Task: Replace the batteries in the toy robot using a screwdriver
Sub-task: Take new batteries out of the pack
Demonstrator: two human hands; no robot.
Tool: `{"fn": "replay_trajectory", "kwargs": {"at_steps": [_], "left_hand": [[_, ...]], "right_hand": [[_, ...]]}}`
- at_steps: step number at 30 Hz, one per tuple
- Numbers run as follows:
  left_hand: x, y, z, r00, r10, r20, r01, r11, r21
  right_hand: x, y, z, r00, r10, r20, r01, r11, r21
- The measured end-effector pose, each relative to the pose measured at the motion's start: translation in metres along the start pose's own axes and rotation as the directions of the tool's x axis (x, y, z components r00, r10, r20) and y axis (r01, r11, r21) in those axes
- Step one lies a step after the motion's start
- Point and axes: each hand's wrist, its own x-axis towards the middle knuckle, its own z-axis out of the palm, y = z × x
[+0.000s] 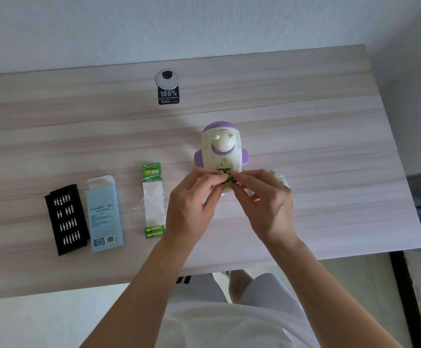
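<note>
Got a black bit tray [66, 219] far left on the surface [330, 121], blue box [105, 213] right beside it, then a GP battery pack [154, 200]. Further right, left hand [191, 202] and right hand [264, 199] both pinching green batteries [225, 175] at the near end of the toy robot [220, 149], lying mid-surface, head end pointing away.

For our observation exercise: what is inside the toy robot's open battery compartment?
Inside the toy robot, green batteries show. The left hand and right hand pinch them, hiding the rest; their number cannot be told.
</note>
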Motion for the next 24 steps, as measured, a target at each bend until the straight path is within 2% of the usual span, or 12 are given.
{"fn": "replay_trajectory", "kwargs": {"at_steps": [4, 7, 18, 24], "left_hand": [[0.001, 0.001, -0.001, 0.998, 0.043, -0.054, -0.042, 0.999, 0.016], [-0.001, -0.001, -0.001, 0.998, 0.044, -0.053, -0.043, 0.999, 0.026], [-0.002, -0.009, 0.007, 0.999, -0.051, 0.014, 0.049, 0.995, 0.092], [0.000, -0.011, 0.008, 0.989, -0.142, 0.038, 0.139, 0.988, 0.061]], "right_hand": [[-0.001, 0.003, 0.002, 0.997, -0.069, -0.027, 0.067, 0.996, -0.050], [-0.002, 0.006, 0.004, 0.999, -0.040, -0.017, 0.040, 0.998, -0.049], [-0.002, 0.005, 0.007, 0.999, -0.031, -0.009, 0.030, 0.998, -0.050], [-0.002, 0.006, 0.008, 1.000, -0.008, 0.011, 0.009, 0.998, -0.070]]}}
